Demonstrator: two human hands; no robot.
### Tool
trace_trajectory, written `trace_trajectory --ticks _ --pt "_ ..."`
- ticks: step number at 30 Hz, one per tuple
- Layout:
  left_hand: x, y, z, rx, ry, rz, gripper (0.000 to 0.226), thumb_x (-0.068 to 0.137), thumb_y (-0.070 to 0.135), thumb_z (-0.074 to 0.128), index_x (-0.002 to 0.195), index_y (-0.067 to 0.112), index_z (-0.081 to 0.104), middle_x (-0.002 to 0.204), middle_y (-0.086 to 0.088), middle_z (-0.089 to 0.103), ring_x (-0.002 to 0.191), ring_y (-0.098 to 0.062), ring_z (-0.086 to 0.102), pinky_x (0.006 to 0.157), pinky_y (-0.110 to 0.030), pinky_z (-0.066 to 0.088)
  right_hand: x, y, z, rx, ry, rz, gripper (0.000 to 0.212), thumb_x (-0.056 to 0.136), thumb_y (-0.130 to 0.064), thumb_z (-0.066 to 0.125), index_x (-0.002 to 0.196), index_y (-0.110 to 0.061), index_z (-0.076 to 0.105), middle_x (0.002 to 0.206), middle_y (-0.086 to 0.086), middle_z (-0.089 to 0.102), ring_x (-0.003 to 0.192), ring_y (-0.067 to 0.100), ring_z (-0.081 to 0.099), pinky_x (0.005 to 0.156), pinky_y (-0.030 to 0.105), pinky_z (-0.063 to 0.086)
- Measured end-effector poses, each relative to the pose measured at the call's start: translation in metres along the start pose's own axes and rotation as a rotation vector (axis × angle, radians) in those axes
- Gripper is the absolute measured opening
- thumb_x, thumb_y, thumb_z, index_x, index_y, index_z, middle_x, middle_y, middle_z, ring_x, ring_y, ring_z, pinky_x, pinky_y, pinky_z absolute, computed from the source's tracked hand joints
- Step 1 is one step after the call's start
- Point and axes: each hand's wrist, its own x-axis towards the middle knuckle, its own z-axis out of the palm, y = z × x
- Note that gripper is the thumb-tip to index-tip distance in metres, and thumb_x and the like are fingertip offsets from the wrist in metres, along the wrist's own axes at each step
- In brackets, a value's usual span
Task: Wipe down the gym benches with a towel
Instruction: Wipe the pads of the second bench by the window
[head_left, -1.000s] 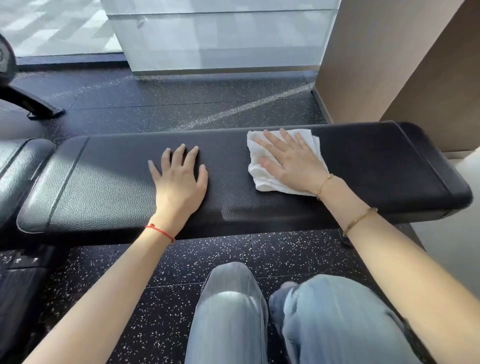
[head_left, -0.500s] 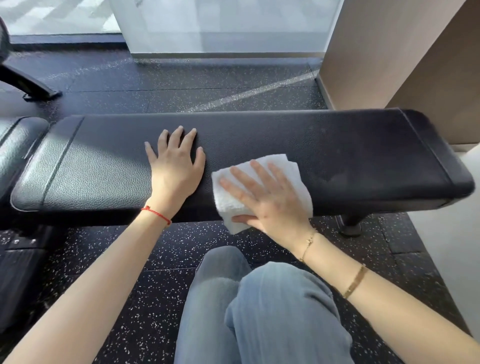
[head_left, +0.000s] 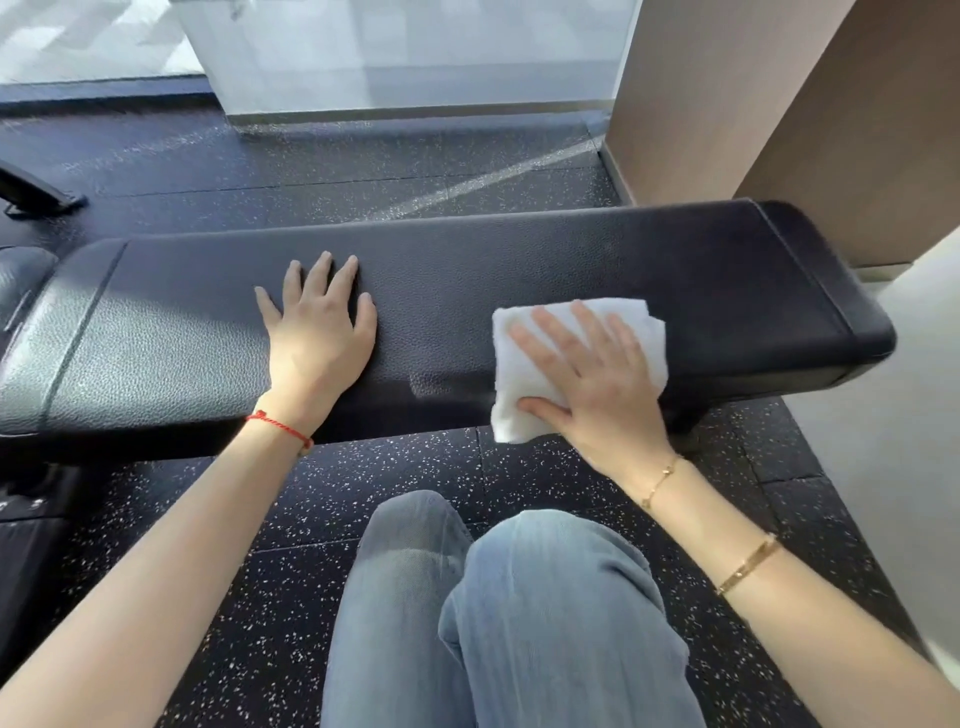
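Note:
A long black padded gym bench (head_left: 467, 270) runs left to right across the view. A folded white towel (head_left: 524, 415) lies on its right half and hangs over the near edge. My right hand (head_left: 597, 379) presses flat on the towel with straight, spread fingers. My left hand (head_left: 319, 332) rests flat on the bench pad to the left of the middle, fingers straight, holding nothing.
A second black pad (head_left: 21, 280) adjoins the bench at the left. A brown wall panel (head_left: 779, 104) stands just behind the bench's right end. Speckled black rubber floor (head_left: 311, 171) lies all around. My knees in jeans (head_left: 509, 613) are close under the bench's near edge.
My right hand slid the towel from the pad's far side to its near edge, then along that edge to the right. The left hand stayed flat in place.

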Motion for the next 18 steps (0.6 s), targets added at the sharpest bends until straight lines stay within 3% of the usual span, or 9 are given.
trace_trajectory --ticks 3,6,13,18 --pt "-0.002 0.006 0.000 -0.016 0.000 -0.005 0.048 0.102 0.034 0.036 0.149 0.022 0.039 0.159 -0.005 0.032 0.149 -0.032 0.017 0.119 -0.064 0.007 0.010 -0.025 0.007 -0.013 -0.040 -0.088 0.070 0.093 -0.065 0.040 0.153 -0.031 0.032 0.157 -0.002 0.037 0.144 0.035 0.033 0.117 0.055 0.024" --pt "-0.007 0.024 0.003 -0.028 -0.011 0.031 0.048 0.101 0.031 0.038 0.148 0.021 0.040 0.158 -0.007 0.034 0.148 -0.034 0.019 0.119 -0.063 0.009 0.002 -0.011 0.006 0.018 -0.004 -0.040 0.064 0.096 -0.063 0.038 0.152 -0.032 0.034 0.156 -0.002 0.040 0.144 0.032 0.035 0.117 0.052 0.027" --pt "-0.009 0.075 0.018 -0.049 -0.036 0.100 0.049 0.101 0.032 0.039 0.148 0.021 0.039 0.158 -0.006 0.034 0.149 -0.032 0.019 0.119 -0.063 0.009 -0.022 0.077 -0.008 0.131 0.070 0.422 0.051 0.104 -0.050 0.031 0.149 -0.029 0.040 0.152 -0.002 0.046 0.142 0.028 0.037 0.118 0.045 0.023" --pt "-0.002 0.096 0.025 -0.047 -0.040 0.118 0.049 0.101 0.033 0.038 0.148 0.021 0.040 0.158 -0.006 0.034 0.149 -0.032 0.019 0.119 -0.063 0.010 0.021 0.140 -0.002 0.131 -0.200 0.632 0.054 0.101 -0.056 0.022 0.153 -0.042 0.023 0.162 -0.011 0.024 0.150 0.025 0.018 0.121 0.043 0.012"
